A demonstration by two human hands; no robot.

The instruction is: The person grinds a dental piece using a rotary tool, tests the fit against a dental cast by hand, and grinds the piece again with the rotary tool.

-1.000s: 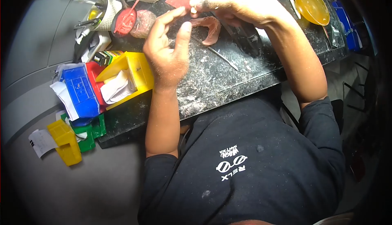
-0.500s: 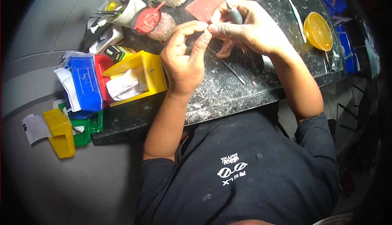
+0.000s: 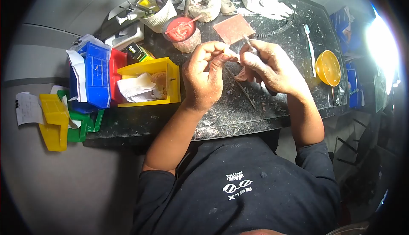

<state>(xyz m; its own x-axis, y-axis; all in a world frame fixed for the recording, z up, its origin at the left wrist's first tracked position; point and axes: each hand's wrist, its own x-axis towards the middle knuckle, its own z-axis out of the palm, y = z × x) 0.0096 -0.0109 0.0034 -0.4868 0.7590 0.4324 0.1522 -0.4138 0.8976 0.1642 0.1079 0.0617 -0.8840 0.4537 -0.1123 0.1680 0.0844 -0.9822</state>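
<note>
My right hand [image 3: 272,66] grips a grey rotary handpiece [image 3: 252,49] like a pen, its slim tip pointing up and left. Close beside it, my left hand [image 3: 205,75] is closed in a pinch, thumb against fingers. What it pinches is small and mostly hidden, so I cannot make it out. Under the right hand lies a pink moulded piece [image 3: 241,75], partly covered. A thin metal tool [image 3: 246,92] rests on the dusty black bench [image 3: 213,129] between my forearms. Beyond the hands is a flat pink sheet [image 3: 233,28].
Left stand a yellow bin [image 3: 173,81] with papers, a blue bin [image 3: 91,75] and a red bin [image 3: 118,75]. Behind are a bowl of red strips [image 3: 181,29], a tool cup [image 3: 159,20] and a plaster-crusted pot [image 3: 204,5]. Right: a toothbrush [image 3: 310,47] and an amber bowl [image 3: 328,68].
The view has shifted, so the bench sits lower in the picture. My hands have drawn slightly apart, and the right has turned the handpiece from beside its fingers into a pen-like grip.
</note>
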